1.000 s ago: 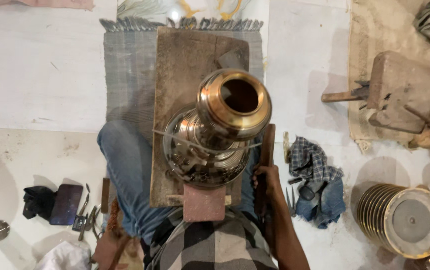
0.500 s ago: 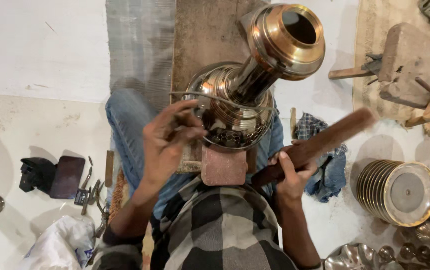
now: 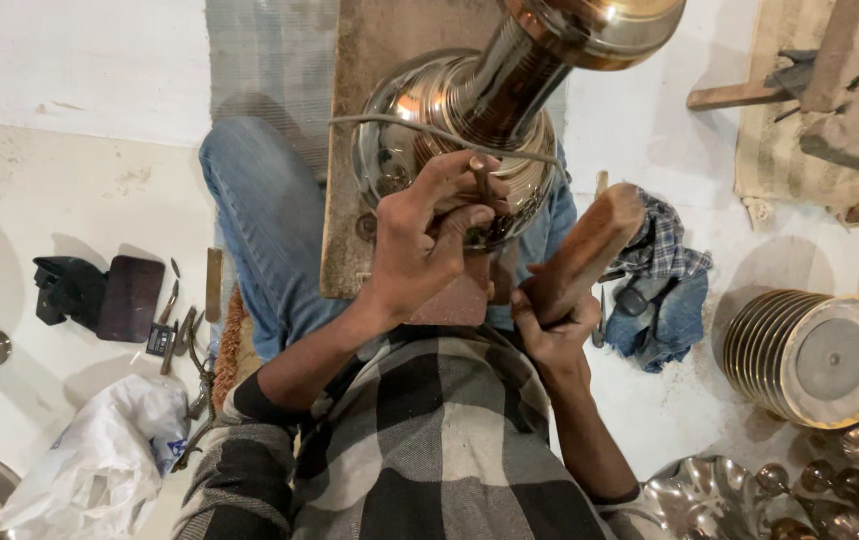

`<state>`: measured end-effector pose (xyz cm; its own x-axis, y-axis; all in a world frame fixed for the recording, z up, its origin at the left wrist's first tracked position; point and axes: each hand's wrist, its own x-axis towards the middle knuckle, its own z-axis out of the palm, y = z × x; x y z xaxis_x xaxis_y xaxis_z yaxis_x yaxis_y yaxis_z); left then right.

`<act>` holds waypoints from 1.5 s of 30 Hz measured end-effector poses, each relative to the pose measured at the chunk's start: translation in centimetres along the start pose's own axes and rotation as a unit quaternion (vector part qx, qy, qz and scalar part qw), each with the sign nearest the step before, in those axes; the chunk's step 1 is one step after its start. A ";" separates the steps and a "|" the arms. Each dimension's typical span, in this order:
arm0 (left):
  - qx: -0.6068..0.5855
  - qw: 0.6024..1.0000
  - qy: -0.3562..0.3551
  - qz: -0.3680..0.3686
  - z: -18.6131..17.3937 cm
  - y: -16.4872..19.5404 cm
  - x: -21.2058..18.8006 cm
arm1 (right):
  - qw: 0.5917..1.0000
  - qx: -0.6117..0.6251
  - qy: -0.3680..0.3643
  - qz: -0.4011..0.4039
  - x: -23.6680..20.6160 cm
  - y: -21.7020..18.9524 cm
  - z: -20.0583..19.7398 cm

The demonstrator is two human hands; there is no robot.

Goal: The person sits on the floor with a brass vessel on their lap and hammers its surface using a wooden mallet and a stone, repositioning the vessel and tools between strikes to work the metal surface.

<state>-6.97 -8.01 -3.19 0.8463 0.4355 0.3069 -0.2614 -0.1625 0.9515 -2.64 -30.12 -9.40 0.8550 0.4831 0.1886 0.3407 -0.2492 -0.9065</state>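
Where the checked shirt (image 3: 430,450) fills the near edge of the view, both forearms run forward over the blue-jeaned lap. Just past the shirt, the right hand (image 3: 550,325) has its grip clamped round the lower end of a wooden mallet (image 3: 585,250); the block's long axis slants up and away to the right, its far end raised beside the pot. A little further on and to the left, the left hand (image 3: 425,240) has its fingers pinched together on a small punch (image 3: 478,172), which stands upright with its tip down on the shoulder of the brass pot (image 3: 450,120). So the punch head lies up and to the left of the mallet, and the right hand is the nearer one to swing across. The pot rests on a wooden board (image 3: 365,150) across the knees, its neck tilting off to the upper right, a thin wire (image 3: 390,122) looped round the body. Beyond the lap, the pale floor carries small tools (image 3: 175,320) on the left, a crumpled blue cloth (image 3: 665,290) on the right, and a ribbed brass vessel (image 3: 810,355) further off
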 end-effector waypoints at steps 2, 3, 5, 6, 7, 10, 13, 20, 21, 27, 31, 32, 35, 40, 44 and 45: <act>0.021 1.000 0.003 0.015 0.1 -0.1 -0.6 | 1.000 0.005 -0.011 -0.016 -0.6 -0.3 -0.7; 0.028 0.999 0.006 0.019 0.2 -0.1 -0.8 | 1.000 0.014 -0.011 -0.011 -0.8 -0.5 -1.0; 0.043 0.998 0.014 0.032 0.3 0.0 -1.0 | 0.999 0.032 -0.009 -0.004 -1.2 -1.0 -1.4; 0.041 0.999 0.016 0.031 0.4 0.1 -1.0 | 0.999 0.034 -0.010 -0.002 -1.3 -1.3 -1.5; 0.038 0.999 0.018 0.032 0.4 0.1 -1.0 | 0.999 0.036 -0.009 -0.004 -1.3 -1.4 -1.5; 0.004 0.999 0.019 0.026 0.5 0.2 -1.1 | 0.999 0.022 0.010 0.026 -1.1 -1.5 -1.5; -0.006 0.999 0.026 0.038 0.5 0.0 -1.2 | 1.000 0.000 0.013 -0.003 -0.6 -1.4 -1.4; 0.104 0.989 0.038 0.101 0.6 -0.9 -2.0 | 0.981 0.027 -0.017 0.192 0.8 -3.1 -1.7; 0.119 0.987 0.038 0.103 0.7 -1.0 -2.1 | 0.984 0.019 -0.013 0.177 1.1 -3.5 -1.9; 0.236 0.961 0.013 0.141 0.5 -1.1 -2.9 | 0.994 -0.070 -0.051 0.060 3.8 -5.4 -4.6; 0.272 0.948 0.038 0.163 0.8 -1.8 -3.1 | 0.993 -0.082 -0.078 -0.042 6.0 -8.0 -6.5; 0.285 0.943 0.045 0.167 0.8 -2.1 -3.2 | 0.991 -0.080 -0.087 -0.058 6.6 -8.9 -6.9; 0.291 0.932 0.084 0.200 1.1 -2.9 -3.5 | 0.975 -0.167 -0.126 -0.079 8.5 -12.0 -8.3; 0.350 0.909 0.092 0.206 0.7 -4.1 -4.4 | 0.848 -0.441 -0.157 -0.247 10.4 -15.0 -10.3; 0.304 0.934 0.078 0.169 1.1 -4.7 -4.2 | 0.856 -0.419 -0.166 -0.252 10.9 -14.0 -10.5; 0.305 0.933 0.069 0.179 1.0 -4.7 -4.1 | 0.849 -0.438 -0.165 -0.245 10.9 -13.5 -10.5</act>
<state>-8.70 -9.93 -8.94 0.6766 0.3601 0.6423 -0.1665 -0.7749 0.6098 6.14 -30.30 8.86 0.4195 0.8819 0.2152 0.9078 -0.4087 -0.0947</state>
